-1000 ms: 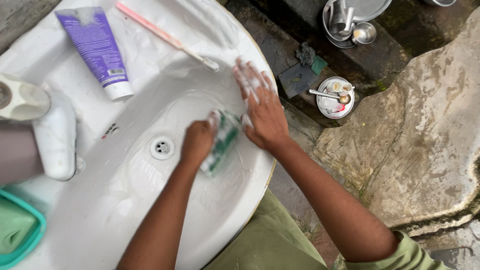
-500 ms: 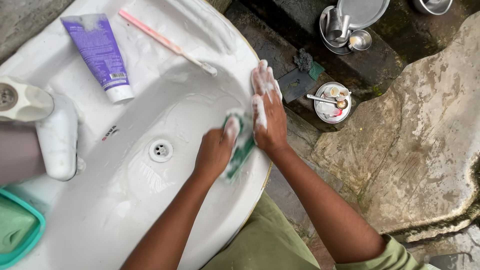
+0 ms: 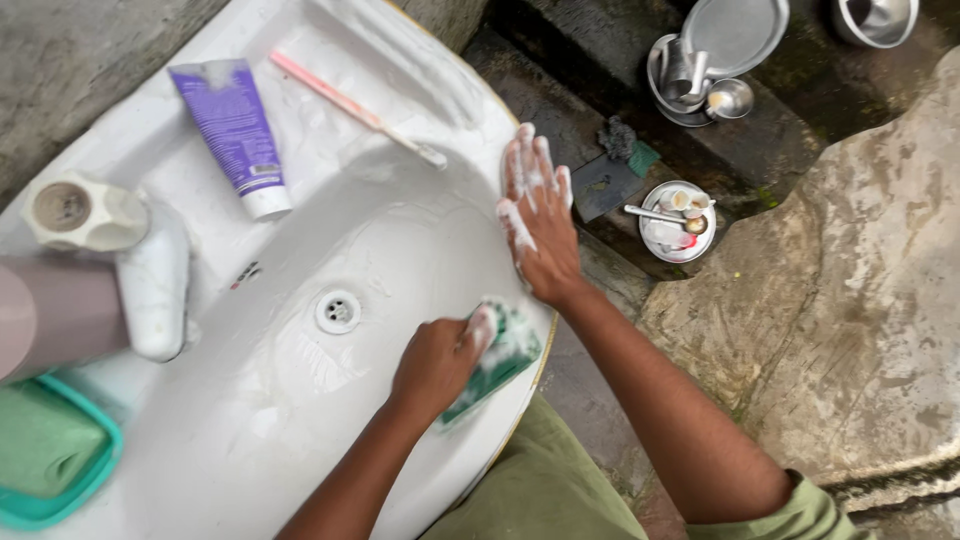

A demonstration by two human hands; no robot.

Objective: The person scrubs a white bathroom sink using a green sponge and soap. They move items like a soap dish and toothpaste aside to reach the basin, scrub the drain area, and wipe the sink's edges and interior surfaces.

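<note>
White washbasin (image 3: pixel 300 420) fills the left and centre of the frame, its bowl filmed with lather. Left hand (image 3: pixel 432 365) low centre, grip closed around a green scrub sponge (image 3: pixel 500 358), pressed to the inner wall near the basin's lower right rim. Right hand (image 3: pixel 540 225) lies flat on the right rim, fingers spread and soapy, grip wide open, nothing in it.

Around: drain (image 3: pixel 339 311) centre-left of the bowl; purple tube (image 3: pixel 235 135) and pink toothbrush (image 3: pixel 355 108) lying on the basin ledge, upper left; white tap (image 3: pixel 110 240) at the left edge, partly blocked by a pale blurred object in front of it, probably part of the fixture. Teal soap dish (image 3: pixel 50 465) lower left. Steel dishes (image 3: pixel 715 50) at upper right; a small steel plate with spoon (image 3: pixel 677 220) on the stone floor right of the basin.

Versus half a second ago: sponge and left hand have slid down the bowl wall, away from the right hand, which they then touched. Right hand barely shifted.
</note>
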